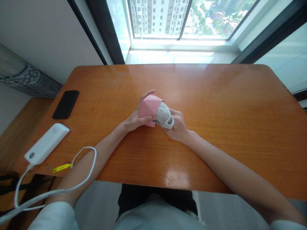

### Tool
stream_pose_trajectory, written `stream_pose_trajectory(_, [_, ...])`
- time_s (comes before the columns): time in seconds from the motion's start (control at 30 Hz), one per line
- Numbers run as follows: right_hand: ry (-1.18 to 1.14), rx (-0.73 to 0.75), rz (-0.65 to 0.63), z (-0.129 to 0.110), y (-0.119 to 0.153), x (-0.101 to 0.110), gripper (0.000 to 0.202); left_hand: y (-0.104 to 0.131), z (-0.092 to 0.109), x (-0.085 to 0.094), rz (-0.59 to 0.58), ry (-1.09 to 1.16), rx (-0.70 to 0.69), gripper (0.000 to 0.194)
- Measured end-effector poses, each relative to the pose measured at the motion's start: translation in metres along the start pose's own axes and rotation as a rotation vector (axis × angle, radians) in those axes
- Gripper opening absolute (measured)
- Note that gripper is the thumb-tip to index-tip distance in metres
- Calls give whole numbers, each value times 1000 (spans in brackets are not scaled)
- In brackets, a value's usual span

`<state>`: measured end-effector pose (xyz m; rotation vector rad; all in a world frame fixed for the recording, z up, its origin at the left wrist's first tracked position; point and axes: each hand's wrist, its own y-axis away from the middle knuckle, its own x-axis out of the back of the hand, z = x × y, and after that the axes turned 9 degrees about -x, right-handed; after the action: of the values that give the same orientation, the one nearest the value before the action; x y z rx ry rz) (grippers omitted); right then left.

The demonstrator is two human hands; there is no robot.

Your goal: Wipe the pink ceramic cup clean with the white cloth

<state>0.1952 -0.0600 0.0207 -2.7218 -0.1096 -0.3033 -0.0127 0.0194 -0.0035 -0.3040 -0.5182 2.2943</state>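
Observation:
Over the middle of the table, my left hand (141, 115) is wrapped round a pink faceted shell (150, 107), its thumb across the near side and its fingers over the far side. Out of the shell's right end sticks a light grey, fabric-textured rounded piece (163, 114) with a small loop at its tip. My right hand (177, 125) closes on that grey piece from the right; most of its fingers are hidden behind it. How far the grey piece reaches inside the shell cannot be seen.
A black phone (66, 104) and a white power bank (47, 143) lie on the left of the wooden table (227, 127). A white cable (90, 175) with a yellow tag (61, 168) loops over my left forearm. Behind the table is a window (182, 22).

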Motion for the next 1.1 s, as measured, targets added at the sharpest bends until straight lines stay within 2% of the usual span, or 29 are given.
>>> stream_pose_trajectory(0.07, [-70,-76,45,-2,-1,-2,18,-1,1,-2,22,-10,-19,128])
stream_pose_trajectory(0.17, [-389,-358,134,-5,-6,-7,1,0,2,-6,26,-68,-37,138])
stream_pose_trajectory(0.23, [-615,-528,150,-5,-9,-9,20,1,2,-8,-1,-112,-36,136])
stream_pose_trajectory(0.3, [-690,-589,140,-5,-11,-9,28,2,1,-8,-15,-163,-55,135])
stream_pose_trajectory(0.37, [-548,-503,121,-4,-11,-6,19,3,-1,-7,-16,-206,-76,140])
stream_pose_trajectory(0.43, [-271,-288,64,-3,-9,-1,4,4,-3,-6,-22,-200,-74,140])
stream_pose_trajectory(0.5, [-13,-46,-15,-3,-8,5,12,4,-3,-4,-45,-146,-55,132])
stream_pose_trajectory(0.57, [123,92,-55,-5,-7,9,22,3,-1,-3,-59,-104,-38,125])
stream_pose_trajectory(0.63, [131,81,-45,-8,-7,10,27,2,0,-4,-59,-95,-41,126])
stream_pose_trajectory(0.7, [38,-43,3,-11,-7,8,26,0,1,-5,-50,-91,-55,132])
stream_pose_trajectory(0.83, [-397,-406,106,-10,-10,-3,9,0,0,-7,-37,-145,-119,140])
stream_pose_trajectory(0.93, [-605,-555,150,-7,-12,-8,14,3,-4,-7,-31,-264,-173,142])
stream_pose_trajectory(1.0, [-509,-498,150,-6,-12,-7,10,3,-5,-6,-9,-293,-162,140])
stream_pose_trajectory(1.07, [-276,-321,118,-5,-10,-2,3,4,-5,-5,6,-273,-132,132])
stream_pose_trajectory(1.1, [-147,-213,91,-5,-9,0,8,4,-4,-4,4,-252,-113,126])
